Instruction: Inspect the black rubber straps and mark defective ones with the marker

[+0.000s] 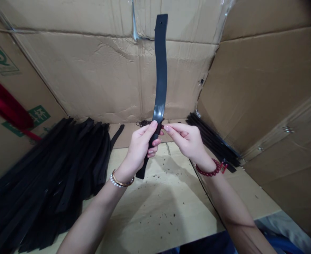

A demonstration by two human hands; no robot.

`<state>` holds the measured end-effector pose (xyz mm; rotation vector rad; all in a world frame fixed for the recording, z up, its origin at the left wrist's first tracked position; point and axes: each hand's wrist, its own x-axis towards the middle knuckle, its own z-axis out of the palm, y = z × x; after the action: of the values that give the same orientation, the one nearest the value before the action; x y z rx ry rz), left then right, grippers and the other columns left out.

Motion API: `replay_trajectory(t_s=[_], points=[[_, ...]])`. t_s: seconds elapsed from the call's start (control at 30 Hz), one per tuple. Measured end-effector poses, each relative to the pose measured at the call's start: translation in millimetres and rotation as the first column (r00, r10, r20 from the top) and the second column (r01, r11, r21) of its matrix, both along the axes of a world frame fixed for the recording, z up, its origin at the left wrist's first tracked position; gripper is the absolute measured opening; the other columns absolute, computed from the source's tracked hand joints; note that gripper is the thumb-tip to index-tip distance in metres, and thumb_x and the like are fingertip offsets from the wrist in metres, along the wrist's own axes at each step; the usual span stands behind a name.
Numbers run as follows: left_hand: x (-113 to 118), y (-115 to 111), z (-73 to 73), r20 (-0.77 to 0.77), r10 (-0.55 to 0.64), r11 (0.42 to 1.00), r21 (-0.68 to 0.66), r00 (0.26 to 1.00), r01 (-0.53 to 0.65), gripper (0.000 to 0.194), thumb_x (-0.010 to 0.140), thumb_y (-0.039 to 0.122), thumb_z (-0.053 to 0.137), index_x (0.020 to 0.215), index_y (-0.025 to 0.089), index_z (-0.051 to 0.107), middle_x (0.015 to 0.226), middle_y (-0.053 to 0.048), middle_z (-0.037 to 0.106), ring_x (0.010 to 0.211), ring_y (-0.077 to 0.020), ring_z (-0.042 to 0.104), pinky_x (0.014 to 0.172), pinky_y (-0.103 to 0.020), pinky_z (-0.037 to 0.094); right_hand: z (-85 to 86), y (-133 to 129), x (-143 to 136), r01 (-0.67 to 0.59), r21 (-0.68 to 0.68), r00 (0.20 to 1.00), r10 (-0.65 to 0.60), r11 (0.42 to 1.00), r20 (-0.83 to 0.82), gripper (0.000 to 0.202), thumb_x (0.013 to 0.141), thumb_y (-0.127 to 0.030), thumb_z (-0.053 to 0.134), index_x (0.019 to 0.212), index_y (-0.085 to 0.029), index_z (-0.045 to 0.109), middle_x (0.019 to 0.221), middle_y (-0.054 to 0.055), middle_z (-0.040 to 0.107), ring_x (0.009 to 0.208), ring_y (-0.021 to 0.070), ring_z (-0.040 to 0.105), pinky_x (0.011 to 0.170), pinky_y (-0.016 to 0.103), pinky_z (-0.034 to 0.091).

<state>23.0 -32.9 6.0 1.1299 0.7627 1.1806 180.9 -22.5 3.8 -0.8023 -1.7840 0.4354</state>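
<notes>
A pile (52, 176) of black strips lies at left. The left hand (142, 141) is clamped round one strip (161, 63), thumb on its face; most of it rises above the grip, a short end slanting out below. The right hand (185, 139) pinches a small dark bit (162, 126) at its right edge. More strips (213, 141) lie farther right.

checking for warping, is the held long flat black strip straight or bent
Bent: the strip curves gently above the left hand.
</notes>
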Motion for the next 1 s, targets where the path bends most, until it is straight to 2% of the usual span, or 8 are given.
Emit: replay_trajectory(t_s=[0.17,0.27,0.37,0.5,0.57,0.7,0.83,1.0], points=[[-1,-3,2.1,0.007,0.012,0.998,0.057,1.0,-0.012,0.038,0.087,0.055,0.063,0.082,0.018,0.059,0.053,0.008,0.041,0.035,-0.0016,0.031,0.034,-0.014,0.02,7.3,-1,1,-0.07,-0.064,0.994,0.063,0.995,-0.092,0.022,0.092,-0.033,0.064,0.089,-0.019,0.08,0.082,0.004,0.076,0.07,0.0141,0.064,0.066,0.028,0.05],[-7,-1,3.7,-0.046,-0.059,0.998,0.031,0.997,0.061,0.04,0.085,0.056,0.066,0.078,0.017,0.059,0.051,0.008,0.04,0.033,-0.0009,0.03,0.032,-0.012,0.021,8.9,2,3,-0.207,-0.209,0.956,0.152,0.956,-0.252,0.023,0.086,-0.037,0.072,0.097,-0.019,0.079,0.076,0.002,0.073,0.059,0.01,0.055,0.053,0.023,0.043],[-13,1,2.3,-0.042,-0.264,0.964,-0.049,0.964,0.262,0.045,0.083,0.059,0.066,0.073,0.017,0.057,0.045,0.009,0.037,0.029,-0.0009,0.026,0.029,-0.011,0.019,5.5,7,4,-0.422,-0.324,0.887,0.313,0.846,-0.338,0.032,0.081,-0.041,0.077,0.104,-0.018,0.077,0.058,-0.004,0.061,0.043,0.0045,0.032,0.039,0.021,0.024],[-12,2,-3.3,0.069,-0.578,0.799,-0.153,0.813,0.581,0.058,0.081,0.076,0.054,0.068,0.019,0.05,0.04,0.012,0.028,0.023,-0.002,0.017,0.024,-0.014,0.018,-2.5,14,3,-0.607,-0.4,0.792,0.482,0.687,-0.374,0.043,0.078,-0.052,0.076,0.099,-0.015,0.074,0.051,-0.006,0.057,0.039,0.0029,0.022,0.037,0.021,0.013],[-9,1,-4.2,0.034,-0.555,0.825,-0.105,0.831,0.555,0.063,0.081,0.081,0.046,0.071,0.019,0.05,0.043,0.01,0.036,0.024,-0.0028,0.024,0.024,-0.015,0.021,-3.3,15,1,-0.582,-0.376,0.803,0.437,0.721,-0.405,0.042,0.076,-0.054,0.077,0.088,-0.014,0.072,0.052,-0.004,0.06,0.038,0.003,0.028,0.037,0.021,0.017],[-7,2,-0.6,-0.139,-0.207,0.973,0.07,0.969,0.218,0.051,0.087,0.068,0.055,0.088,0.017,0.056,0.062,0.003,0.058,0.038,-0.0055,0.048,0.036,-0.016,0.037,2.5,11,-3,-0.392,-0.33,0.873,0.233,0.859,-0.429,0.038,0.073,-0.05,0.081,0.073,-0.014,0.068,0.05,-0.005,0.055,0.043,0.005,0.038,0.041,0.022,0.026],[-8,4,1.1,-0.218,0.042,0.984,0.177,0.975,-0.003,0.036,0.091,0.05,0.06,0.084,0.015,0.058,0.066,0.001,0.059,0.049,-0.0069,0.055,0.046,-0.017,0.044,5.7,6,-8,-0.291,-0.331,0.925,0.177,0.898,-0.335,0.039,0.081,-0.05,0.074,0.066,-0.015,0.065,0.05,-0.006,0.048,0.046,0.0059,0.033,0.044,0.024,0.025],[-6,1,1.9,-0.064,-0.084,0.996,0.001,0.994,0.084,0.042,0.097,0.053,0.048,0.081,0.015,0.057,0.053,0.007,0.042,0.039,-0.0044,0.042,0.036,-0.014,0.029,3.9,7,-2,-0.29,-0.207,0.939,0.236,0.934,-0.249,0.036,0.091,-0.043,0.065,0.067,-0.015,0.066,0.051,-0.007,0.036,0.048,0.0056,0.027,0.045,0.024,0.02]])
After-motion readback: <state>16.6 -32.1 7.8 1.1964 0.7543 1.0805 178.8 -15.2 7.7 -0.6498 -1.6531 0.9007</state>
